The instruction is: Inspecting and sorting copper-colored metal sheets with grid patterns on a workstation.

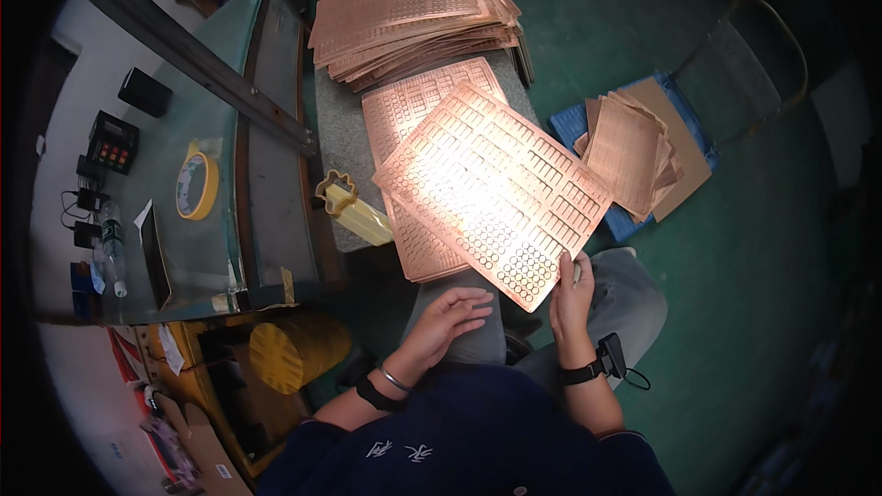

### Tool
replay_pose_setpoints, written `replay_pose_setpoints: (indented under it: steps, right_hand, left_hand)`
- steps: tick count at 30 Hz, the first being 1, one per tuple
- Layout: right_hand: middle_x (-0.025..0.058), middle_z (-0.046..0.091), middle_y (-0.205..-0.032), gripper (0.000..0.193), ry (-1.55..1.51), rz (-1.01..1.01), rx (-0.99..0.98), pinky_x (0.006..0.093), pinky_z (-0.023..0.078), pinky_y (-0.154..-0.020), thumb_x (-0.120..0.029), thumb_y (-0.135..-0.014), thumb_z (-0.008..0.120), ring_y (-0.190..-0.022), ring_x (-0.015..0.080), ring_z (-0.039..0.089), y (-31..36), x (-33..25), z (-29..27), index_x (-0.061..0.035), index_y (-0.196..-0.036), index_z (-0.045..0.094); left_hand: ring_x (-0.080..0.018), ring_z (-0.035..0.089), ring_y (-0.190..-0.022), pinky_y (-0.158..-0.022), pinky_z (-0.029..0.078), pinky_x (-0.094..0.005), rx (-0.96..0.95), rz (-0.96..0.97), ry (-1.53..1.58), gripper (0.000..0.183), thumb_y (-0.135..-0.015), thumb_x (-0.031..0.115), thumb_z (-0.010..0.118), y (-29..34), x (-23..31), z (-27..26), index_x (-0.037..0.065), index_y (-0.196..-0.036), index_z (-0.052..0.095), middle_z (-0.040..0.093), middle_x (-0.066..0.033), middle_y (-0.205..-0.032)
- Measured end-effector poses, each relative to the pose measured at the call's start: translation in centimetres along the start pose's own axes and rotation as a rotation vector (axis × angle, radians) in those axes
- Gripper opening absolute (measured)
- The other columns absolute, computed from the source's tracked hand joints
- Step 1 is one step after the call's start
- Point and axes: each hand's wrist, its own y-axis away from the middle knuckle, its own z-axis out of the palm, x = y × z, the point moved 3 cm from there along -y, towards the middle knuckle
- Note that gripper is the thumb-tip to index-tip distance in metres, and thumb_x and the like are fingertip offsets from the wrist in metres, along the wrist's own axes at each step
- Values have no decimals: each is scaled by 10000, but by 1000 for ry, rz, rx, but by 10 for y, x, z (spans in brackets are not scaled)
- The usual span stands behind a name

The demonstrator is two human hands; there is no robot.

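Observation:
A thin copper-coloured panel [496, 193], patterned with rows of small rectangles and rings, is tilted across the middle with glare on its face. My right hand [571, 298] grips its near right edge, thumb on top and fingers partly hidden. Beside the near edge, my left hand [446, 326] is apart from the panel, empty, its fingers stretched out. Under the held panel lie similar copper panels [409, 253], partly covered, on a grey bench top [333, 142]. Farther back on that bench stands a tall, uneven stack of copper panels [413, 14].
Left of the panels are a yellow block with a star-shaped end [354, 207] and a glass-topped table [197, 248] bearing a yellow tape roll [195, 184] and a bottle [112, 248]. To the right, a blue trolley [570, 129] carries more panels [629, 156] and cardboard [687, 152].

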Motion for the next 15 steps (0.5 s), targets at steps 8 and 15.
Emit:
replay_pose_setpoints:
  steps: [8,15]
  right_hand:
    - [92,584,-1030,193,-113,-81,-142,259,481,-817,-137,-925,511,-931,133,575,-3,-53,-27,-11,-1064,469]
    - [116,582,-1081,257,-128,-153,-126,270,495,-816,-183,-949,442,-959,159,591,22,-117,-84,14,-1109,485]
  left_hand:
    - [-198,579,-979,-863,474,-302,55,63,58,261,-920,94,472,9,4,-17,14,-1168,485,569,-136,-1114]
    - [-183,579,-967,-845,484,-317,80,285,208,308,-941,190,466,21,40,-12,30,-1203,455,582,-87,-1073]
